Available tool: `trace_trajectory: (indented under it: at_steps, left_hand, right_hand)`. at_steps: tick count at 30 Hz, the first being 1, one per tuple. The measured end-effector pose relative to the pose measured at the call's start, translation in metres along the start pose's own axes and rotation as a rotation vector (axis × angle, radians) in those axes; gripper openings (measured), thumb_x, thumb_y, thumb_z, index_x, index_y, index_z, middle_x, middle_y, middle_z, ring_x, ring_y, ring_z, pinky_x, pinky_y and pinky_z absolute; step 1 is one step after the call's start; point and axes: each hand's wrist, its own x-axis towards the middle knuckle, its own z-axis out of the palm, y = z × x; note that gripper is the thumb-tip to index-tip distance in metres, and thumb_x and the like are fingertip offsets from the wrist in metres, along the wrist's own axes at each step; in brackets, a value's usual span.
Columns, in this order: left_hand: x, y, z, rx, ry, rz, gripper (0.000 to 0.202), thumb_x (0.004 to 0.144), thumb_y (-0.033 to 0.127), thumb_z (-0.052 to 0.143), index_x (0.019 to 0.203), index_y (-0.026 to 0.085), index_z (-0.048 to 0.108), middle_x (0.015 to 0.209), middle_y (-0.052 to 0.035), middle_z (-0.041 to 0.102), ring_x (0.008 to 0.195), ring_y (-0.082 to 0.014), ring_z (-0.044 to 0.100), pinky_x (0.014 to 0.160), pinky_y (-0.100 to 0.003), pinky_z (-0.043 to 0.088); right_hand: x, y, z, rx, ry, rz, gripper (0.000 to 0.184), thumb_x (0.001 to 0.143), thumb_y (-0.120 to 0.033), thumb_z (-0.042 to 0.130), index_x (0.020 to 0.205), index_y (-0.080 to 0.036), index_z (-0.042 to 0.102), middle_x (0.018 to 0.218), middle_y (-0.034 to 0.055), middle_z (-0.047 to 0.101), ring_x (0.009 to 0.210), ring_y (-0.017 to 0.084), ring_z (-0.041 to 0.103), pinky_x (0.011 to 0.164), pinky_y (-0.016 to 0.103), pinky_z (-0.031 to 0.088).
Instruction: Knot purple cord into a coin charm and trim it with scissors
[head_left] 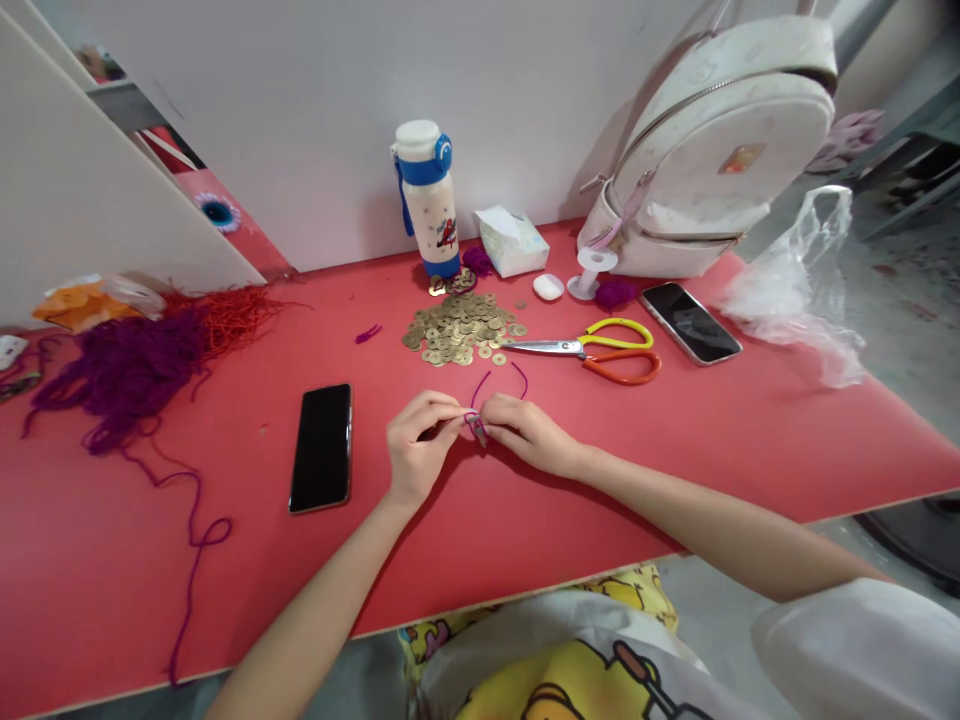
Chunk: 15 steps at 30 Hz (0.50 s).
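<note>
Centre of frame: left hand [417, 446] and right hand [529, 432] are brought together, fingertips touching, both pinched on a short purple cord [520, 374]. Its two free ends are seen curling up above the fingers. A small piece at the pinch point is too small to be identified.

The cord is judged light, soft and limp, possibly a little slippery. Hold is best taken by fingertip pinch close to the crossing, not at the loose ends.

Just above: coin pile [461, 330], with scissors [592, 350] at its right. Black phone [322, 446] is noted left of the hands on the red table [675, 440].
</note>
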Motion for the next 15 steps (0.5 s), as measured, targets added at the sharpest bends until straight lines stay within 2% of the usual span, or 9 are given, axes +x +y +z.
trace_trajectory:
  at_steps: [2, 4, 6, 8, 10, 12, 15]
  left_hand:
    - [0.002, 0.000, 0.002, -0.131, -0.045, -0.113, 0.013, 0.085, 0.024, 0.070, 0.073, 0.019, 0.073, 0.073, -0.0028, 0.067, 0.068, -0.0140, 0.062, 0.061, -0.025, 0.047]
    - [0.002, -0.001, 0.004, -0.207, -0.071, -0.186, 0.014, 0.082, 0.025, 0.073, 0.070, 0.019, 0.073, 0.072, -0.0025, 0.067, 0.067, -0.0143, 0.061, 0.061, -0.025, 0.047]
    - [0.002, -0.003, 0.006, -0.215, -0.086, -0.212, 0.013, 0.081, 0.024, 0.074, 0.069, 0.019, 0.073, 0.071, -0.0020, 0.066, 0.066, -0.0140, 0.061, 0.060, -0.025, 0.046]
    - [0.001, -0.004, 0.006, -0.197, -0.109, -0.211, 0.011, 0.081, 0.023, 0.074, 0.070, 0.020, 0.074, 0.071, -0.0017, 0.064, 0.065, -0.0136, 0.060, 0.060, -0.025, 0.046]
    - [0.001, -0.003, 0.005, -0.181, -0.130, -0.198, 0.012, 0.081, 0.024, 0.074, 0.070, 0.020, 0.075, 0.077, -0.0027, 0.065, 0.062, -0.0120, 0.057, 0.056, -0.024, 0.044]
    - [0.001, -0.001, 0.004, -0.184, -0.135, -0.173, 0.012, 0.080, 0.025, 0.075, 0.069, 0.019, 0.076, 0.091, -0.0054, 0.068, 0.059, -0.0099, 0.055, 0.055, -0.025, 0.044]
    - [0.001, 0.006, 0.001, -0.298, -0.211, -0.112, 0.013, 0.079, 0.026, 0.077, 0.069, 0.020, 0.076, 0.105, -0.0096, 0.073, 0.061, -0.0110, 0.059, 0.059, -0.027, 0.049]
  right_hand:
    - [0.000, 0.002, 0.001, -0.005, -0.034, -0.010, 0.027, 0.101, -0.021, 0.043, 0.080, -0.019, 0.059, 0.082, 0.0050, 0.065, 0.082, 0.019, 0.054, 0.078, 0.031, 0.044]
    - [0.000, 0.003, 0.002, -0.040, -0.014, -0.009, 0.023, 0.100, -0.027, 0.047, 0.082, -0.019, 0.059, 0.085, 0.0060, 0.064, 0.084, 0.020, 0.054, 0.077, 0.032, 0.043]
    - [0.000, 0.002, 0.002, -0.072, 0.069, 0.005, 0.023, 0.097, -0.038, 0.055, 0.084, -0.019, 0.057, 0.087, 0.0064, 0.062, 0.084, 0.020, 0.052, 0.075, 0.032, 0.042]
    - [0.000, 0.000, 0.000, -0.049, 0.170, 0.014, 0.031, 0.096, -0.047, 0.054, 0.081, -0.020, 0.053, 0.084, 0.0051, 0.058, 0.081, 0.019, 0.050, 0.072, 0.031, 0.040]
    - [0.001, -0.003, -0.003, 0.029, 0.240, 0.024, 0.040, 0.099, -0.051, 0.043, 0.074, -0.020, 0.048, 0.076, 0.0027, 0.052, 0.075, 0.017, 0.047, 0.070, 0.031, 0.038]
    - [0.002, -0.004, -0.006, 0.132, 0.287, 0.087, 0.048, 0.100, -0.055, 0.038, 0.068, -0.020, 0.044, 0.069, 0.0001, 0.046, 0.067, 0.015, 0.042, 0.064, 0.029, 0.035]
    - [0.005, 0.001, -0.012, 0.424, 0.349, 0.286, 0.051, 0.092, -0.061, 0.050, 0.064, -0.021, 0.039, 0.057, -0.0050, 0.034, 0.053, 0.011, 0.030, 0.051, 0.025, 0.026]
